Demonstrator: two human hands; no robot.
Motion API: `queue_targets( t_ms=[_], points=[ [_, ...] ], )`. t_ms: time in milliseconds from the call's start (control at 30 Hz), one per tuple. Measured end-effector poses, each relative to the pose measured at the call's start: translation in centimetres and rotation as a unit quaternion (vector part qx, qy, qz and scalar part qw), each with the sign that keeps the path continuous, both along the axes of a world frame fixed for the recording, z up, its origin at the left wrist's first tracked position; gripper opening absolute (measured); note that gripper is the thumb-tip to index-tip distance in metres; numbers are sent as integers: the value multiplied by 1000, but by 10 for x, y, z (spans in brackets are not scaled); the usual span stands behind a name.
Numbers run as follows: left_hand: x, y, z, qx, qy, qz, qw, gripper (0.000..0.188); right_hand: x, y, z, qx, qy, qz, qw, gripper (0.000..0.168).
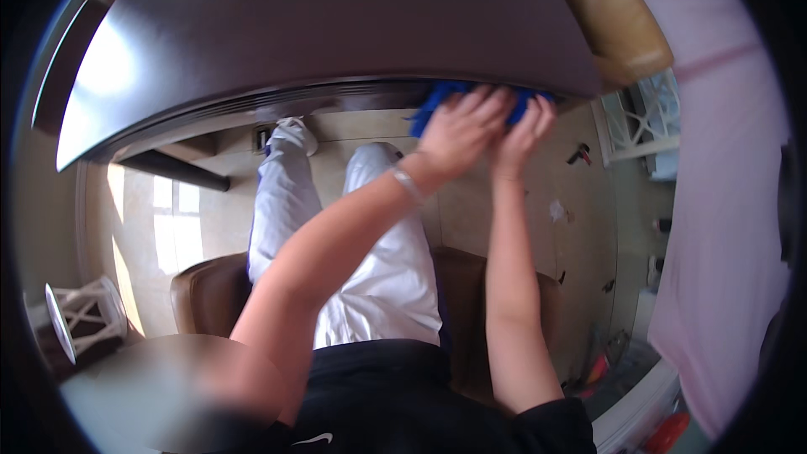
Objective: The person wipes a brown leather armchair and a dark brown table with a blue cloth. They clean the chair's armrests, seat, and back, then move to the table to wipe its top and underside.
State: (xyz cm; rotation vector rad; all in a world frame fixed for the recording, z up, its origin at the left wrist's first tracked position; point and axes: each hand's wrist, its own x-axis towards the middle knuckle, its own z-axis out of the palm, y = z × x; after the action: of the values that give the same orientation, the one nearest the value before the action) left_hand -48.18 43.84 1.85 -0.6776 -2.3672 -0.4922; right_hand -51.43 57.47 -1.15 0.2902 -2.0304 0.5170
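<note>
Both hands are together at the front edge of a dark brown table, towards its right end. A blue cloth is bunched between them and the grooved edge moulding. My left hand, with a bracelet at the wrist, presses over the cloth's middle. Close beside it, my right hand grips the cloth's right part, its fingers curled up towards the tabletop. The hands are blurred, and they hide much of the cloth.
I sit on a brown leather chair, legs reaching under the table. Another tan chair stands at the table's right end. A pink cloth hangs at far right. A white stool is at lower left. Small items lie on the tiled floor.
</note>
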Motion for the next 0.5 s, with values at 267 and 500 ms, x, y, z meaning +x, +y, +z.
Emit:
queue_targets(
  t_ms=[267, 500],
  points=[
    [19, -50, -2, 1, 58, 45, 997, 51, 51, -76, 5, -156, -135, 96, 974, 41],
    [88, -154, -11, 10, -21, 179, 984, 50, 97, -176, -1, -122, -186, 244, 944, 36]
  ],
)
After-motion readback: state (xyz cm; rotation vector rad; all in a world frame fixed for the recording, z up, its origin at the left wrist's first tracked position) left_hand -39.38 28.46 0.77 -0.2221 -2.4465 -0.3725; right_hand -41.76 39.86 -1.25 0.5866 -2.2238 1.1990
